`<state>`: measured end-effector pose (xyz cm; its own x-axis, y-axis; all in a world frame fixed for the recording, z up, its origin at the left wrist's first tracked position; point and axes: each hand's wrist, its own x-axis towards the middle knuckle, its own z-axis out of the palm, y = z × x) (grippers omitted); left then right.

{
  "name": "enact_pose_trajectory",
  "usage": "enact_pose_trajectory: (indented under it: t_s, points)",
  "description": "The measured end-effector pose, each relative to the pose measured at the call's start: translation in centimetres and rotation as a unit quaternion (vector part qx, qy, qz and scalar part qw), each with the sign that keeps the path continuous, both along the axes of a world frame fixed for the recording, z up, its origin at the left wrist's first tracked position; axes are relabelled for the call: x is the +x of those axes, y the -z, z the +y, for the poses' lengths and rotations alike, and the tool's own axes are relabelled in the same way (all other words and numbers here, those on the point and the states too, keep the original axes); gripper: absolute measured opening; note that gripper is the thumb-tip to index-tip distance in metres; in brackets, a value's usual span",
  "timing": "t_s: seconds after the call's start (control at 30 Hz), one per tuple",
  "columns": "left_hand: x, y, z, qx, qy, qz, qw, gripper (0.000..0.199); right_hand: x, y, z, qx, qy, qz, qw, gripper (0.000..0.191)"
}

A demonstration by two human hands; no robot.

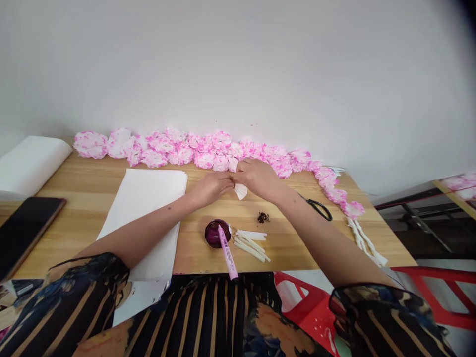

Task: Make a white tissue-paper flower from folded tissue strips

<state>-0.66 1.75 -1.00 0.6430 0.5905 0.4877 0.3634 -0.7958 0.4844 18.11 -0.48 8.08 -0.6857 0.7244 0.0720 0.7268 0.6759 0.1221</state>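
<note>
Both hands meet over the middle of the table, around a pleated white paper piece [240, 191] that fans out above and below the fingers. My left hand [214, 187] pinches it at its narrow waist from the left. From the right, my right hand [256, 176] closes on the same spot, its fingertips partly hidden. Nearer the front edge, a pink marker [227, 253] leans on a small dark purple dish [213, 234]. Rolled white paper sticks [253, 245] lie beside the dish, with a little pile of dark bands [263, 217] behind them.
Pink-and-white paper flowers [204, 144] line the wall. A white paper stack [148, 208] lies left, with a phone [28, 230] and a large white paper roll [33, 161] beyond. Black-handled scissors [320, 210] are partly behind the right forearm. Red stools [310, 310] stand below the table.
</note>
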Motion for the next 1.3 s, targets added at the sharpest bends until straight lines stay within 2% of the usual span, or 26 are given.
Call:
enact_pose_trajectory:
  t_s: [0.07, 0.13, 0.17, 0.23, 0.33, 0.4, 0.5, 0.63, 0.73, 0.87, 0.93, 0.97, 1.0, 1.07, 1.13, 1.17, 1.23, 1.3]
  points:
    - [0.0, 0.0, 0.0, -0.059, 0.016, -0.061, 0.996, 0.028, 1.0, 0.8, 1.3, -0.070, -0.005, 0.104, 0.992, 0.022]
    - [0.0, 0.1, 0.1, -0.154, 0.007, -0.139, 0.978, 0.023, 1.8, 2.2, 2.0, -0.166, 0.010, 0.247, 0.955, 0.019]
    - [0.0, 0.1, 0.2, -0.209, -0.004, -0.176, 0.962, 0.023, 2.0, 3.1, 2.2, -0.217, 0.036, 0.322, 0.921, 0.017]
    - [0.1, 0.2, 0.3, -0.310, -0.026, -0.234, 0.921, 0.029, 2.0, 5.0, 2.1, -0.310, 0.097, 0.447, 0.834, 0.017]
    - [0.2, 0.0, 0.4, -0.400, -0.048, -0.287, 0.869, 0.037, 1.1, 7.3, 1.0, -0.407, 0.174, 0.569, 0.693, 0.031]
    - [0.3, -0.1, 0.3, -0.424, -0.059, -0.310, 0.849, 0.037, 0.2, 8.1, 0.2, -0.429, 0.186, 0.611, 0.639, 0.036]
    - [0.3, -0.2, 0.2, -0.435, -0.073, -0.324, 0.837, 0.036, -0.8, 8.2, -0.7, -0.418, 0.197, 0.648, 0.605, 0.036]
    - [0.5, 0.2, 0.2, -0.445, -0.075, -0.344, 0.823, 0.035, -1.3, 7.2, -1.3, -0.411, 0.219, 0.674, 0.574, 0.036]
    - [0.7, 0.5, 0.1, -0.461, -0.061, -0.363, 0.808, 0.036, -1.1, 6.7, -1.6, -0.420, 0.226, 0.669, 0.571, 0.036]
    - [0.8, 0.5, 0.0, -0.487, -0.033, -0.359, 0.795, 0.034, -0.7, 7.2, -2.0, -0.422, 0.227, 0.670, 0.566, 0.039]
    - [0.7, 0.5, 0.0, -0.488, -0.035, -0.360, 0.794, 0.032, -0.6, 7.5, -2.1, -0.424, 0.230, 0.658, 0.578, 0.037]
    - [0.6, 0.4, 0.1, -0.484, -0.046, -0.361, 0.796, 0.031, -0.5, 7.5, -2.2, -0.418, 0.232, 0.640, 0.602, 0.035]
    - [0.5, 0.4, 0.3, -0.476, -0.063, -0.359, 0.801, 0.029, -0.6, 7.4, -2.4, -0.402, 0.233, 0.612, 0.640, 0.030]
    - [0.3, 0.3, 0.5, -0.453, -0.108, -0.334, 0.819, 0.025, -0.7, 6.9, -2.8, -0.330, 0.233, 0.521, 0.752, 0.021]
    - [0.1, 0.2, 0.5, -0.419, -0.146, -0.278, 0.852, 0.020, -1.0, 6.0, -3.4, -0.223, 0.227, 0.378, 0.869, 0.017]
    - [0.0, 0.2, 0.4, -0.392, -0.156, -0.241, 0.874, 0.018, -1.3, 5.5, -3.7, -0.170, 0.223, 0.297, 0.913, 0.018]
    - [0.0, 0.1, 0.2, -0.306, -0.161, -0.163, 0.924, 0.015, -1.7, 4.5, -4.0, -0.084, 0.207, 0.145, 0.964, 0.024]
    - [-0.1, 0.1, 0.1, -0.190, -0.140, -0.085, 0.968, 0.014, -1.9, 3.4, -3.9, -0.035, 0.172, 0.045, 0.983, 0.026]
